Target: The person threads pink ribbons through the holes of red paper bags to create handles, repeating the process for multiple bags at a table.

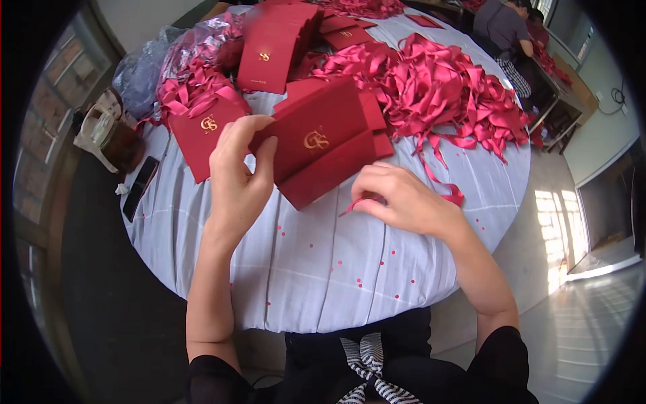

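Note:
My left hand [243,168] pinches the left end of a dark red paper bag [321,145] with a gold logo, holding it tilted above the cloth. Between the thumb and fingers of my right hand [404,195] is a pinkish-red ribbon [447,192], its short tip poking out toward the bag and its tail trailing behind the hand. Just beyond the held bag lie more red bags, partly hidden by it. Another red bag [202,138] with the same logo lies flat to the left of my left hand.
A big heap of ribbons [444,94] covers the table's right side. Stacked red bags [269,57] stand at the back, beside clear plastic wrap [141,77]. A phone [140,188] lies at the left edge. Small red dots are scattered on the white tablecloth [323,283]. Another person [501,30] is at the far right.

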Available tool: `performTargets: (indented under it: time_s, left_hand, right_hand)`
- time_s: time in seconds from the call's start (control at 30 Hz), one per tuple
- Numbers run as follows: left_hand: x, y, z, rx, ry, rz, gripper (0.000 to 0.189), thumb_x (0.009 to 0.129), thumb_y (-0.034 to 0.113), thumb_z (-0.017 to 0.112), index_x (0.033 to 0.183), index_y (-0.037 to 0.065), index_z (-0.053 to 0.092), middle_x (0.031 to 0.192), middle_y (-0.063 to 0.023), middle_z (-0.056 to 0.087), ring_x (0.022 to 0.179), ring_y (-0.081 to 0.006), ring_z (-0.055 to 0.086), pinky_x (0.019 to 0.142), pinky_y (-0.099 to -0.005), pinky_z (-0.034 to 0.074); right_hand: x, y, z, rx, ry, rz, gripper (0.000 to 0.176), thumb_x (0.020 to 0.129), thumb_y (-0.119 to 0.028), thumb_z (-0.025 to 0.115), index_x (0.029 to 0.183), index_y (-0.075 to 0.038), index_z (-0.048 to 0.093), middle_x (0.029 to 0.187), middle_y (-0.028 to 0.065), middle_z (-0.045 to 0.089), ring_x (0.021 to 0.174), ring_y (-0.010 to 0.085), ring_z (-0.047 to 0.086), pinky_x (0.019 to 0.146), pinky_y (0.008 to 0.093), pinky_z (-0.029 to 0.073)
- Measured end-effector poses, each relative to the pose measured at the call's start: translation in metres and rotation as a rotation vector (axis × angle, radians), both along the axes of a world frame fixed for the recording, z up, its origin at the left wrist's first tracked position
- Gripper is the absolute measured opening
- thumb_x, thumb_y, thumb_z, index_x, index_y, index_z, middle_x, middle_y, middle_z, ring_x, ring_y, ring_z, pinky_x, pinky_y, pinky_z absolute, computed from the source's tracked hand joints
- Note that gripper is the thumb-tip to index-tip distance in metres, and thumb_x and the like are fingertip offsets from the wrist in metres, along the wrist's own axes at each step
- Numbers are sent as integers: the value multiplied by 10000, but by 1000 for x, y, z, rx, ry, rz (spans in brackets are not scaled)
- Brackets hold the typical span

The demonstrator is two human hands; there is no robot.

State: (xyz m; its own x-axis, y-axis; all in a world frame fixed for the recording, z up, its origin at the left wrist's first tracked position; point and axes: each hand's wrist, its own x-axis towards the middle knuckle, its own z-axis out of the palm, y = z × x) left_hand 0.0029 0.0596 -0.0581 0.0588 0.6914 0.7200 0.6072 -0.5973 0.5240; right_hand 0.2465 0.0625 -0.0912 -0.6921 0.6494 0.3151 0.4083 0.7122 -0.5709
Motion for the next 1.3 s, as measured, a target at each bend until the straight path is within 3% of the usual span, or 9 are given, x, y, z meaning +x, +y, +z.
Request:
performTargets:
  time_s: [0.07, 0.13, 0.23, 0.3, 0.4, 0.77, 1.13, 1.2, 1.3]
  left_hand:
    - [-3, 0, 2, -42, -32, -41, 228, 779, -82, 608, 998, -18, 604, 855, -125, 608, 767, -212, 602, 699, -303, 483]
    - [-5, 1, 0, -119, -132, -90, 225, 790, -69, 614, 1009, -19, 606, 866, -118, 615, 793, -195, 610, 718, -294, 487]
    - [-5, -1, 2, -233, -210, -159, 188, 827, -38, 601, 1015, -28, 604, 877, -89, 627, 828, -152, 604, 736, -277, 484]
    - [-4, -4, 9, -369, -245, -225, 156, 860, -17, 575, 1011, -42, 601, 878, -63, 630, 826, -109, 578, 748, -259, 474]
    - [-3, -2, 6, -457, -312, -282, 149, 872, -25, 553, 1013, -46, 599, 876, -51, 631, 824, -91, 566, 754, -248, 466]
    - [-1, -6, 7, -497, -245, -343, 175, 927, 2, 531, 1085, -47, 587, 947, -25, 621, 897, -70, 562, 802, -227, 464]
    - [9, -15, 9, -419, -228, -296, 185, 887, -33, 568, 1067, -52, 607, 955, -45, 626, 923, -92, 583, 820, -240, 485]
    - [10, -12, 2, -274, -240, -284, 194, 817, -25, 612, 1010, -44, 622, 870, -119, 675, 823, -144, 655, 733, -280, 506]
    - [13, -15, 2, -249, -268, -263, 207, 787, -39, 638, 993, -38, 629, 857, -134, 675, 805, -170, 669, 711, -280, 511]
  right_hand:
    - [-2, 1, 1, -104, 253, 24, 71, 894, -39, 568, 951, -9, 538, 814, 75, 605, 745, 120, 596, 587, 274, 443]
    - [-1, -9, 28, -650, 382, -81, 129, 927, -24, 510, 1054, -13, 487, 814, 57, 600, 739, 64, 559, 567, 217, 412]
    - [-13, -11, 34, -357, 554, -91, 121, 968, -73, 482, 1074, -19, 463, 829, 42, 589, 676, 48, 488, 608, 216, 413]
    - [-14, -17, 47, -448, 447, -183, 157, 995, -141, 448, 1059, -2, 486, 860, 80, 582, 712, 100, 504, 653, 249, 423]
    - [-22, -19, 62, -137, 283, -181, 290, 1017, -215, 384, 943, 32, 515, 840, 149, 577, 798, 257, 580, 739, 356, 448]
    - [-49, -6, 57, -237, 439, -291, 99, 847, -44, 644, 877, 18, 573, 765, 109, 624, 676, 170, 622, 601, 286, 481]
    - [-63, -9, 37, 333, 464, -315, 140, 745, 52, 655, 806, 1, 540, 714, 104, 523, 587, 235, 543, 527, 336, 448]
    - [-63, -10, 35, 339, 483, -299, 148, 740, 58, 653, 801, 2, 531, 711, 105, 511, 583, 239, 536, 525, 339, 446]
    - [-63, -13, 37, 388, 449, -324, 119, 757, 51, 679, 795, 11, 573, 719, 69, 556, 607, 126, 560, 543, 243, 440]
